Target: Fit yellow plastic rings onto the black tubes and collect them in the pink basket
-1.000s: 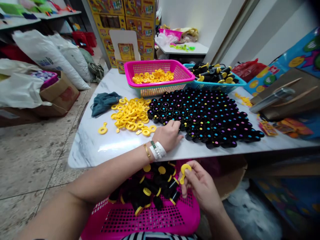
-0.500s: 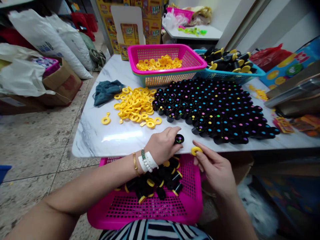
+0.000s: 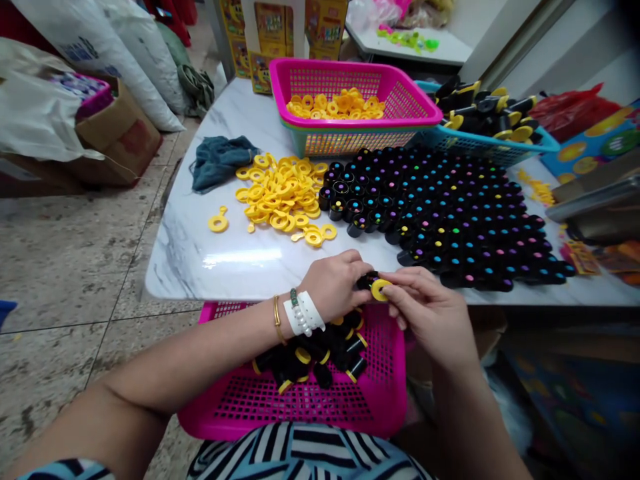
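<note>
Over the table's front edge, my left hand is closed on a small black cylinder, partly hidden by the fingers. My right hand pinches a yellow ring-shaped cap against the cylinder's open end; whether it is seated I cannot tell. Behind them stand many black cylinders in a dense block, coloured dots showing inside. A pile of loose yellow caps lies to their left. Below my hands, a pink basket holds black cylinders with yellow caps.
At the table's back stand a pink basket of yellow caps and a blue basket of capped black cylinders. A dark blue cloth lies at the left, near a single yellow cap. Cardboard boxes and white sacks stand on the floor.
My right hand has moved left and brought the yellow cap against the black cylinder in my left hand. The camera view has shifted slightly downward.
</note>
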`<act>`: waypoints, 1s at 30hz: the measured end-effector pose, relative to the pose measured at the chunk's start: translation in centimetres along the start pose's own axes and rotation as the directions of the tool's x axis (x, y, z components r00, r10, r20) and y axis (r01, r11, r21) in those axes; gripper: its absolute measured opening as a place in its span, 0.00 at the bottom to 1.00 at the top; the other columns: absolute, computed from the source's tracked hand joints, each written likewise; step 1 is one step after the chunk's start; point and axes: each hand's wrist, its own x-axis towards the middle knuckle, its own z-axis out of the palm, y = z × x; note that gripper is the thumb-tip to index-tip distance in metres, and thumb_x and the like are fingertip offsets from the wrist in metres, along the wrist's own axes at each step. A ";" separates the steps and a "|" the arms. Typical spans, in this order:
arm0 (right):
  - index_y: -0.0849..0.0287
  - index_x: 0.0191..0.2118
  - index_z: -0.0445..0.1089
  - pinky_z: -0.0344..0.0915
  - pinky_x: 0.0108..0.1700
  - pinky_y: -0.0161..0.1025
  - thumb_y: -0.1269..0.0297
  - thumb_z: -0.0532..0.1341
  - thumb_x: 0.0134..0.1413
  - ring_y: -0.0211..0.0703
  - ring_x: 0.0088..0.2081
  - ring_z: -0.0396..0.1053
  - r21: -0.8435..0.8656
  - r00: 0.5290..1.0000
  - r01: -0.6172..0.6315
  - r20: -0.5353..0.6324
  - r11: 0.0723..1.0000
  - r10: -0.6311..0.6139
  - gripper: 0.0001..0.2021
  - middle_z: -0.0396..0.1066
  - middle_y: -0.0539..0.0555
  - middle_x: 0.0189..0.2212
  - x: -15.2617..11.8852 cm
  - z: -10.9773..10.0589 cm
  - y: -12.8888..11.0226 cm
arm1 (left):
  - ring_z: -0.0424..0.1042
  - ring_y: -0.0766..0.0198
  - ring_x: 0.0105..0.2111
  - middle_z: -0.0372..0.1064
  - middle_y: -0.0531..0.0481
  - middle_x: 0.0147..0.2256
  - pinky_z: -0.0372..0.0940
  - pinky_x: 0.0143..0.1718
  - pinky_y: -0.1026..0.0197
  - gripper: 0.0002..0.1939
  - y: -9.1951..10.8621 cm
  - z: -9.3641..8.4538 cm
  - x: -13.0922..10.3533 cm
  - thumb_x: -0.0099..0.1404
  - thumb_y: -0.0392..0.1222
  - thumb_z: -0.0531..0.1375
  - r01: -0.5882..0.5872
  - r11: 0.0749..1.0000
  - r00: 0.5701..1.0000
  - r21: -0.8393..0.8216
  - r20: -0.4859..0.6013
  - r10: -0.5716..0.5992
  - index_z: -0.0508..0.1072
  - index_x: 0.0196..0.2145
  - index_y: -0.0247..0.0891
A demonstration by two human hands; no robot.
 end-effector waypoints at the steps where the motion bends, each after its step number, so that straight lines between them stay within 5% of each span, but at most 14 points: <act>1: 0.58 0.38 0.78 0.60 0.17 0.30 0.60 0.68 0.50 0.30 0.18 0.63 -0.007 1.000 0.006 0.002 1.000 -0.006 0.10 0.69 0.51 0.30 0.3 0.1 0.0 | 0.72 0.62 0.36 0.70 0.49 0.38 0.66 0.36 0.62 0.14 0.0 0.0 0.0 0.61 0.48 0.63 -0.010 1.000 1.000 0.005 0.007 0.010 0.75 0.42 0.39; 6: 0.60 0.42 0.74 0.53 0.13 0.29 0.56 0.67 0.52 0.31 0.13 0.57 0.005 0.988 -0.133 0.082 0.991 0.132 0.15 0.63 0.44 0.14 1.4 0.3 0.1 | 0.71 0.63 0.31 0.71 0.51 0.32 0.61 0.30 0.64 0.13 0.2 -0.3 0.2 0.59 0.50 0.64 -0.002 0.999 0.999 0.038 0.041 0.001 0.76 0.40 0.42; 11: 0.58 0.42 0.72 0.50 0.12 0.28 0.56 0.65 0.55 0.30 0.11 0.56 0.033 0.983 -0.130 0.131 0.991 0.125 0.13 0.61 0.42 0.12 0.9 0.4 0.5 | 0.71 0.61 0.30 0.73 0.50 0.29 0.59 0.30 0.62 0.17 0.4 -1.1 1.2 0.57 0.53 0.65 0.063 0.998 0.985 0.030 0.158 -0.067 0.78 0.41 0.42; 17: 0.55 0.41 0.72 0.51 0.12 0.29 0.58 0.63 0.58 0.31 0.11 0.57 -0.084 0.999 0.012 0.035 0.996 -0.010 0.09 0.62 0.43 0.14 0.0 0.8 0.3 | 0.68 0.64 0.26 0.70 0.52 0.23 0.57 0.30 0.62 0.17 0.4 -1.7 2.3 0.54 0.53 0.67 0.044 0.999 0.962 0.001 0.269 -0.043 0.79 0.36 0.37; 22: 0.55 0.42 0.73 0.57 0.16 0.30 0.57 0.65 0.56 0.33 0.13 0.60 0.112 0.983 -0.074 0.174 0.991 0.054 0.11 0.64 0.44 0.15 0.4 0.5 1.2 | 0.67 0.66 0.25 0.71 0.52 0.23 0.55 0.27 0.64 0.18 0.2 -1.8 2.0 0.55 0.52 0.66 0.040 0.999 0.967 -0.034 0.254 -0.030 0.80 0.38 0.37; 30: 0.56 0.40 0.69 0.49 0.13 0.28 0.53 0.65 0.54 0.29 0.12 0.54 0.149 0.973 -0.061 0.228 0.987 0.025 0.13 0.61 0.41 0.15 0.9 0.9 1.6 | 0.62 0.68 0.20 0.68 0.53 0.19 0.51 0.23 0.65 0.20 0.0 -1.5 1.6 0.56 0.56 0.63 0.054 0.998 0.977 0.015 0.206 -0.056 0.80 0.40 0.40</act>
